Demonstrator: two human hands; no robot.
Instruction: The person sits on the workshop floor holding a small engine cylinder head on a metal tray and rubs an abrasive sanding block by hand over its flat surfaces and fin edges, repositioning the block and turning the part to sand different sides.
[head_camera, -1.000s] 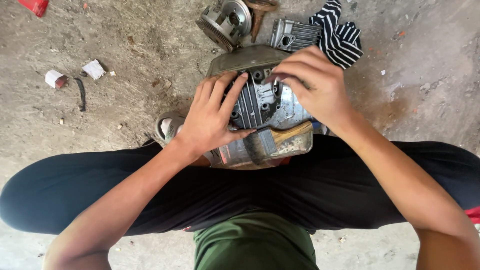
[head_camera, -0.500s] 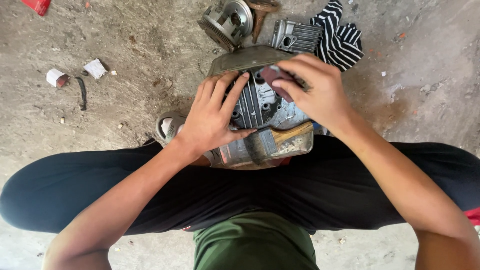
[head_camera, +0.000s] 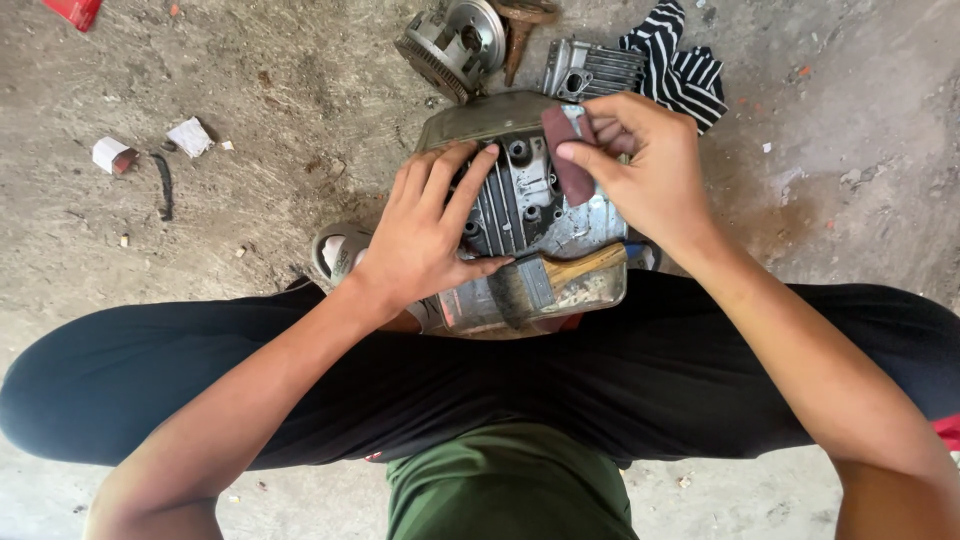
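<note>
Grey, dusty concrete floor (head_camera: 250, 120) lies under everything, with a small white scrap (head_camera: 189, 136) and a short black strip (head_camera: 163, 186) at the left. Moving right, the left hand (head_camera: 425, 235) lies flat, fingers spread, on a finned metal engine cover (head_camera: 520, 205), pressing it down without gripping it. The cover sits in a shallow metal tray (head_camera: 480, 118) just in front of the person's black-clad legs, and a paintbrush (head_camera: 555, 280) with a wooden handle lies in the tray's near edge, just below that hand. Behind the tray stand a round toothed metal part (head_camera: 455, 40) and another ribbed casting (head_camera: 592, 68). Further right, the right hand (head_camera: 650, 175) pinches a folded reddish-brown piece of abrasive paper (head_camera: 568, 155) between thumb and fingertips, its lower end touching the cover. A black-and-white striped cloth (head_camera: 685, 70) lies beyond.
</note>
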